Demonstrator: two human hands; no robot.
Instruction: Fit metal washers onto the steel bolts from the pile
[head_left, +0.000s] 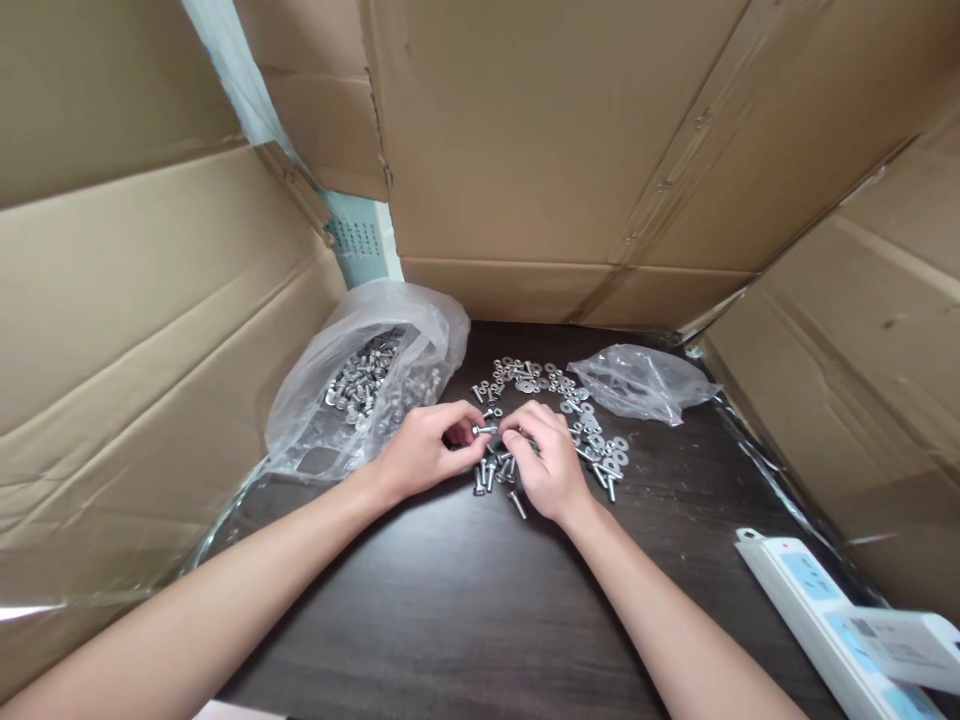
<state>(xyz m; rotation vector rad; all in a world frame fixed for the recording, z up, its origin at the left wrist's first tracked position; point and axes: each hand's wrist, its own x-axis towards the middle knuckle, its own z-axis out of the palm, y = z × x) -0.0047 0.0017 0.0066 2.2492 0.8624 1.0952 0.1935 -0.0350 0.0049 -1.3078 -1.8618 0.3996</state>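
Between thumb and fingers, my left hand (431, 447) holds a small silver bolt (486, 430) lying sideways, its head toward the left. My right hand (546, 455) is curled at the bolt's other end, thumb and fingers close together; whether they grip a small part there is hidden. Loose bolts (487, 474) lie on the dark table just below and between the hands. Behind and to the right of my right hand are flat washers (616, 455), nuts and more bolts.
An open plastic bag (367, 385) with many bolts stands at the left. A crumpled clear bag (649, 384) lies at the back right. Cardboard walls (525, 150) surround the dark table (442, 620). A white power strip (810, 600) is at the right.
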